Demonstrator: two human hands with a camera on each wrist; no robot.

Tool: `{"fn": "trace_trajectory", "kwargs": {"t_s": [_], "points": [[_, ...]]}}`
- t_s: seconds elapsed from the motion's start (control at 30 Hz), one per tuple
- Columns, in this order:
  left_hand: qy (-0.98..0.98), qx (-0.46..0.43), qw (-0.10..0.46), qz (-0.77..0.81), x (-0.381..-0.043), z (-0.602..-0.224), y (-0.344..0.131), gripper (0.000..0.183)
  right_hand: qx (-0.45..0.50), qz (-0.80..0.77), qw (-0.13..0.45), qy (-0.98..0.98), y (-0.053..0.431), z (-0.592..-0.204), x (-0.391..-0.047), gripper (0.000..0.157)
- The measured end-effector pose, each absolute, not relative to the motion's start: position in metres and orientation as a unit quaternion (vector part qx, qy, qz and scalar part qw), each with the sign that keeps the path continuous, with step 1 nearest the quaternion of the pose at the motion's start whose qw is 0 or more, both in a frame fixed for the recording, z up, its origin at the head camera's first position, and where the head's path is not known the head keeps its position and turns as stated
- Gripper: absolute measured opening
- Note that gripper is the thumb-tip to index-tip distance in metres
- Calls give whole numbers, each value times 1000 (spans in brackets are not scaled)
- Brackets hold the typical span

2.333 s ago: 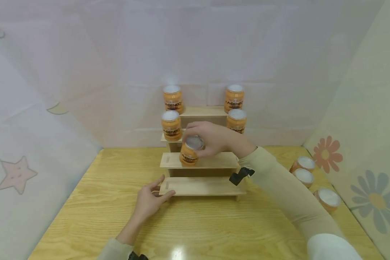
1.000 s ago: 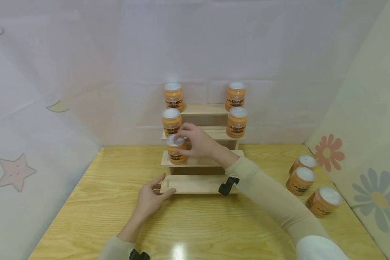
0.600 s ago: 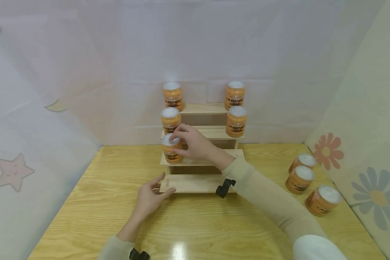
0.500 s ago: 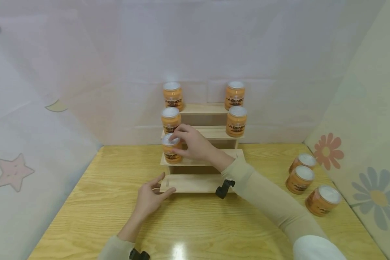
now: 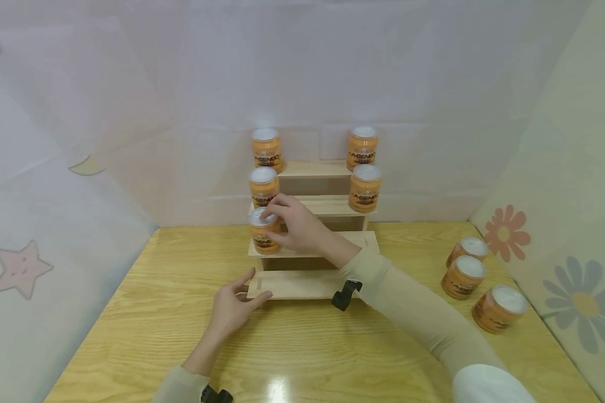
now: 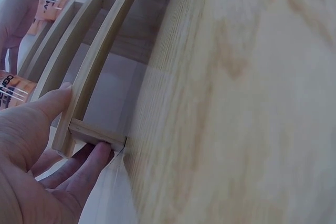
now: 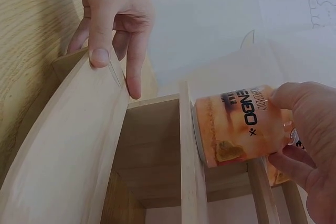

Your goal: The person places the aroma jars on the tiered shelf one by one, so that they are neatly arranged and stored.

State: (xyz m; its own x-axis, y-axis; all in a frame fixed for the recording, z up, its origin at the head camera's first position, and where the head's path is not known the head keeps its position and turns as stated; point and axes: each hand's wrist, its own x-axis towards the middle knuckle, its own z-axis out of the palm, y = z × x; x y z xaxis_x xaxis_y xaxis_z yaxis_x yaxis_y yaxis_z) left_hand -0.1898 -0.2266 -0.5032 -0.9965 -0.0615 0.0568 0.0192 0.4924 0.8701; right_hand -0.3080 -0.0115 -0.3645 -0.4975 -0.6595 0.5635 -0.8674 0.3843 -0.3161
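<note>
An orange can (image 5: 263,230) with a silver lid stands at the left end of the second step up on a stepped wooden rack (image 5: 302,284). My right hand (image 5: 299,226) holds this can by its upper part, thumb on the front and fingers at the lid; in the right wrist view the can (image 7: 239,124) has its base on the board. My left hand (image 5: 234,302) grips the left end of the lowest step, with the thumb (image 6: 55,100) on the board and fingers under it around the side support.
Matching cans stand at both ends of the two upper steps, such as the top left can (image 5: 267,152) and the top right can (image 5: 362,150). Three more cans, one of them the nearest can (image 5: 499,310), stand on the table (image 5: 146,313) at the right.
My right hand has carried the can leftward along the second step to its left end, and has stayed nearly still there since. My left hand has kept its place on the rack.
</note>
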Motion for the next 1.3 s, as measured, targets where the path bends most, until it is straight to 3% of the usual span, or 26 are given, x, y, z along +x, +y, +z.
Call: {"fn": "trace_trajectory", "kwargs": {"t_s": [0.57, 0.93, 1.07, 1.3], "points": [[-864, 11, 41, -501, -190, -504, -229, 82, 464, 239, 186, -832, 2, -352, -303, 32], [-864, 20, 40, -501, -192, -502, -226, 82, 447, 214, 240, -835, 85, -285, -290, 23], [-863, 20, 39, -503, -192, -501, -225, 82, 445, 245, 263, -820, 119, -279, -296, 20], [-862, 23, 36, -506, -191, -501, -226, 83, 409, 273, 244, -836, 168, -286, -301, 18]]}}
